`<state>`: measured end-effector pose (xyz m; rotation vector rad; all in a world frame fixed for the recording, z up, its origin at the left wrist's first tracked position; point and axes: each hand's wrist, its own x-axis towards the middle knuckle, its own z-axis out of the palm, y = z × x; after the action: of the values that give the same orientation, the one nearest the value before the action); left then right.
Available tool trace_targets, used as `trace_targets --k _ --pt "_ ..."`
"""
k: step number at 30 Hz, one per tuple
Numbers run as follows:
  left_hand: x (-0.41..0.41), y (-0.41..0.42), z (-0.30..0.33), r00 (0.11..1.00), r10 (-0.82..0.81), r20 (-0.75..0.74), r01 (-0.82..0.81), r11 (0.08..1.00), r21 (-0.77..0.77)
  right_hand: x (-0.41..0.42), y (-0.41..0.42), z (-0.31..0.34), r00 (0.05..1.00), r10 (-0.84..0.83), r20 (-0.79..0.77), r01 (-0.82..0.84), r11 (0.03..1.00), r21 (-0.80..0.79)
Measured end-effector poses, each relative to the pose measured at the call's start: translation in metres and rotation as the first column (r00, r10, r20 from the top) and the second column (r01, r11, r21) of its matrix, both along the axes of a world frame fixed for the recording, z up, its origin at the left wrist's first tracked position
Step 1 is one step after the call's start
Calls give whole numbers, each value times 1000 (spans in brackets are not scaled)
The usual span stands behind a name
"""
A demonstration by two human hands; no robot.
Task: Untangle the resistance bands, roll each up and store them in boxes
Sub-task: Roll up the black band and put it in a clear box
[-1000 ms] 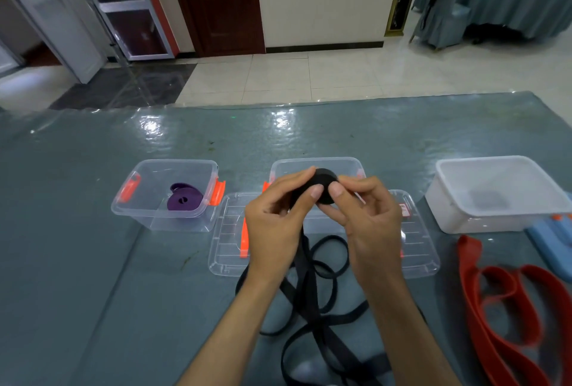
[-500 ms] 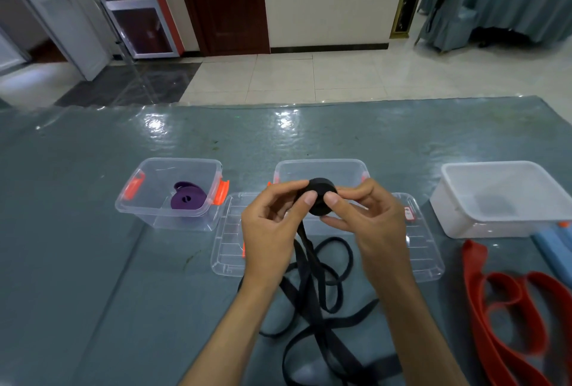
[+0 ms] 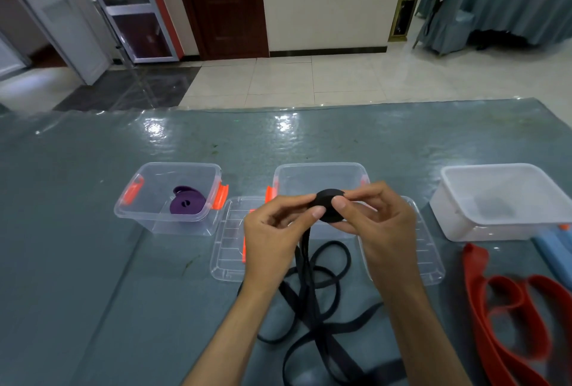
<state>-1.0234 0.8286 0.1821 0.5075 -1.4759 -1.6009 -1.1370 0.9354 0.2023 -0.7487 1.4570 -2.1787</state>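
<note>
Both hands hold a partly rolled black band [image 3: 328,208] above the table, in front of the middle clear box [image 3: 320,173]. My left hand [image 3: 274,231] pinches the roll from the left and my right hand [image 3: 376,227] grips it from the right with the thumb on its face. The band's loose length [image 3: 312,308] hangs down and lies in loops on the table. A rolled purple band [image 3: 187,204] sits in the left clear box [image 3: 145,212]. A red band [image 3: 507,317] lies loose at the right.
Two clear lids [image 3: 227,249] lie flat in front of the middle box, partly under my hands. A white box [image 3: 464,218] stands open at the right, with a blue lid [image 3: 554,246] beside it. The table has a glossy grey-green cover [image 3: 77,277].
The roll has grown slightly as both hands keep turning it, and the loose black loops on the table have shifted a little. The boxes stay where they were.
</note>
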Motion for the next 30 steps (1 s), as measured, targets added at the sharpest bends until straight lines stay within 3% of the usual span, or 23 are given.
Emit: trace_targets --k 4,8,10,16,21,24,27,30 --pt "-2 -2 4 999 -53 -4 53 999 -7 8 -5 -2 998 -49 35 49 998 -25" --pt "4 -18 13 991 -129 33 130 990 -45 -2 2 -1 997 78 -9 -77 996 54" --pt "3 -17 16 993 -100 58 102 994 -35 -6 4 0 996 72 -49 -67 993 97" --pt "-6 -8 16 994 -80 69 87 991 -99 -2 2 -4 997 -67 -41 67 998 -21" --pt "5 -20 22 984 -90 152 119 974 -191 -5 3 -7 996 39 -85 -36 998 43" --pt "5 -10 16 989 -37 146 56 990 -129 -12 4 -5 994 37 -100 -31 998 61" --pt "5 -9 22 989 -112 102 118 991 -59 -4 2 -5 999 0 -42 0 1000 -7" --pt "10 -25 33 964 -194 180 219 967 -129 2 -1 -10 998 48 31 -47 999 -16"
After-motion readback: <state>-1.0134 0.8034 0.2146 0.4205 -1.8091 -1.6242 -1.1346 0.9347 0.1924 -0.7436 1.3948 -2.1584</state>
